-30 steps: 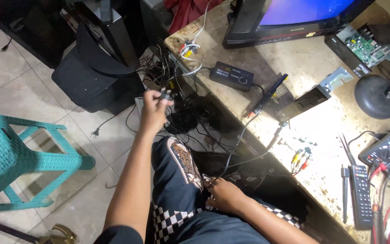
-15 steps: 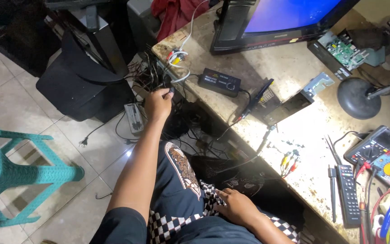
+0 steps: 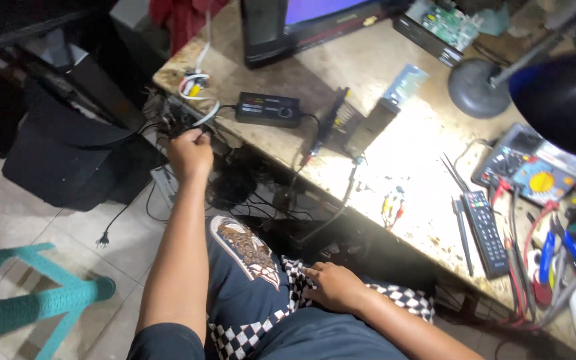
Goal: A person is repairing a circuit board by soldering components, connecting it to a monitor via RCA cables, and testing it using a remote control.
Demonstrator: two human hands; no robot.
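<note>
Black cables (image 3: 235, 193) hang in a knot off the corner of the stone-topped surface (image 3: 408, 147), and the left hand (image 3: 190, 152) reaches out at full arm's length into that knot. Its fingers are curled closed around something dark among the wires just below the surface edge; whether that is a plug or a bundle of cord I cannot tell. The right hand (image 3: 333, 285) rests flat on the checked shorts (image 3: 255, 320), fingers loose and holding nothing.

To do this cleanly, I judge the grip should stay close to the plug body rather than the cord, with any pull going straight along the cable, since several leads cross one another here. A black adapter box (image 3: 268, 109) sits just above on the surface, its lead trailing into the same tangle, so a tug could drag it toward the edge.

Room is tight: a black speaker cabinet (image 3: 68, 160) stands just beside the arm, a power strip (image 3: 165, 183) lies on the tiled floor under the hand, and a teal plastic stool (image 3: 28, 303) sits well apart.
</note>
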